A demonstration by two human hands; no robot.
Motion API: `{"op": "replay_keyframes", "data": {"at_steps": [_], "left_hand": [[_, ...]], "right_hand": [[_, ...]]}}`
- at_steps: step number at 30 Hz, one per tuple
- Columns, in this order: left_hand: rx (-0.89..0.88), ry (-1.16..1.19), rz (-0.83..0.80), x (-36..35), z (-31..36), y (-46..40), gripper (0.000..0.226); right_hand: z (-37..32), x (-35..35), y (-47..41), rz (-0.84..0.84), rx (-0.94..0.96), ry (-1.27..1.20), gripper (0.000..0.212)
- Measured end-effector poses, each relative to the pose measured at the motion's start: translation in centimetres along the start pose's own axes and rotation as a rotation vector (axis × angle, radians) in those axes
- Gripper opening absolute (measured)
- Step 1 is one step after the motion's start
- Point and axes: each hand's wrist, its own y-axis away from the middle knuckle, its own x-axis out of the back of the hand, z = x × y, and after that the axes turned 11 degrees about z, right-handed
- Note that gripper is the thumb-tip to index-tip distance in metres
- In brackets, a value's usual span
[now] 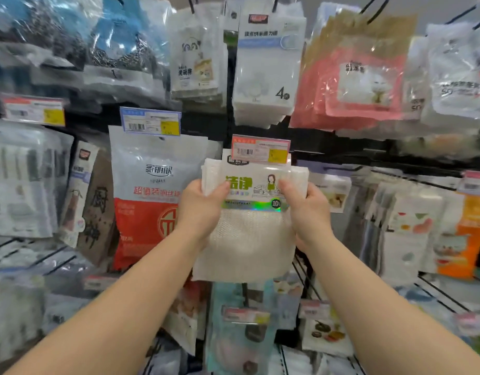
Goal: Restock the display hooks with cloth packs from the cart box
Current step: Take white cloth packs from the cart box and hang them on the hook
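Both hands hold one cloth pack [247,212] up against the hook display, at the middle of the view. The left hand [199,209] grips the pack's left edge, thumb curled over the printed front and fingers behind; the right hand [306,209] grips the right edge the same way, thumb on the front near the small drawn figure. The pack is upright, a stack of pale woven cloths under a white card with green characters and a shiny rainbow strip across it. Its top edge sits just under a red price tag [260,148], which covers the top of the card; whether the pack hangs on a hook there cannot be told. Just left of it hangs a red-and-white pouch [145,207] below a blue price tag [151,121], partly hidden by the left hand. Further left is a brown pack [97,212] with black characters. Above the held pack hangs a white pack [266,69] marked with a 4, touching a row of pink packs [349,87] to its right. At the right edge hangs an orange pack [466,234]. Blue-and-grey packs [79,36] fill the upper left corner. Black hooks [376,10] jut out along the top. More packs hang below the forearms, too blurred to read.
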Motion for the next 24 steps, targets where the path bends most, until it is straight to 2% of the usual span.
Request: {"op": "replay_keyframes", "data": {"at_steps": [7, 13, 18, 24], "left_hand": [[0.059, 0.027, -0.004, -0.9, 0.0, -1.2, 0.011], [0.101, 0.015, 0.0, -1.0, -0.1, -1.0, 0.011], [0.139, -0.01, -0.028, -1.1, 0.4, -0.8, 0.011], [0.189, -0.013, 0.034, -2.0, -0.2, -1.7, 0.01]], "right_hand": [[0.2, -0.2, -1.2, -0.043, -0.001, -0.015, 0.018], [0.5, 0.1, -1.1, 0.0, 0.024, -0.007, 0.017], [0.5, 0.3, -1.2, 0.01, -0.005, -0.025, 0.022], [1.1, -0.8, -2.2, 0.026, -0.084, -0.052, 0.026]]}}
